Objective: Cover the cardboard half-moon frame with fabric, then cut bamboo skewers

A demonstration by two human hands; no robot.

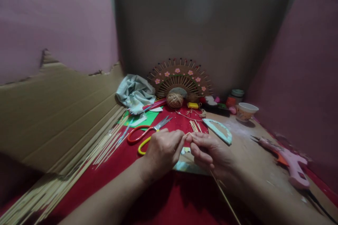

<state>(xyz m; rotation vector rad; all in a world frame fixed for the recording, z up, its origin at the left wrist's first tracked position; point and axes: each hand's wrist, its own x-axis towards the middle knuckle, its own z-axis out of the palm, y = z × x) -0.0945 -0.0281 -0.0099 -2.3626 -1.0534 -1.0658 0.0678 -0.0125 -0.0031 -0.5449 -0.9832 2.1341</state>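
Note:
My left hand (162, 151) and my right hand (211, 153) meet over a red cloth (158, 190), fingertips pinched together on a thin bamboo stick (224, 195) that runs down to the lower right. A pale blue fan-shaped cutout (185, 163) lies partly hidden under both hands. A small bunch of short sticks (195, 126) lies just beyond my fingers. Orange-and-yellow scissors (148, 132) rest left of my left hand.
A finished stick fan with pink flowers (181, 79) stands at the back behind a twine ball (174, 100). Long bamboo sticks (79, 165) and cardboard (52, 112) lie at left. A blue arch cutout (219, 130), a cup (246, 111) and a pink glue gun (290, 161) sit at right.

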